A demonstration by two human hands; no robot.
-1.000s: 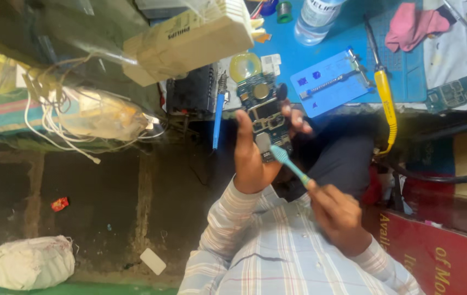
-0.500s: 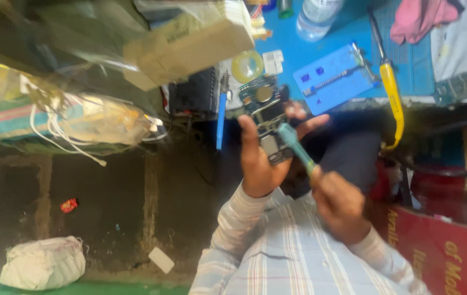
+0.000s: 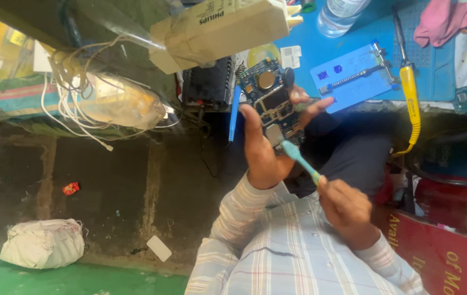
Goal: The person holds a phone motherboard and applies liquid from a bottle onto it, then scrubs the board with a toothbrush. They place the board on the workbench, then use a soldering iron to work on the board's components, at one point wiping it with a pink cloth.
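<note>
My left hand (image 3: 263,158) holds a dark blue circuit board (image 3: 269,98) upright in front of me, thumb on its left edge and fingers spread behind its right side. My right hand (image 3: 348,210) is closed around the handle of a teal brush (image 3: 299,158). The brush head touches the lower edge of the board, near a silver metal shield. Both sleeves are striped and reach up from the bottom of the view.
Behind the board lies a blue work mat (image 3: 353,49) with a blue board holder (image 3: 353,76), a yellow-handled tool (image 3: 411,98), a pink cloth (image 3: 443,22) and a clear bottle (image 3: 342,13). A cream box (image 3: 222,30) and white cables (image 3: 75,104) hang left. A white sack (image 3: 42,243) lies on the floor.
The brush head has shifted a little back and forth over the lower part of the board. My left hand keeps its hold; the view has swayed slightly.
</note>
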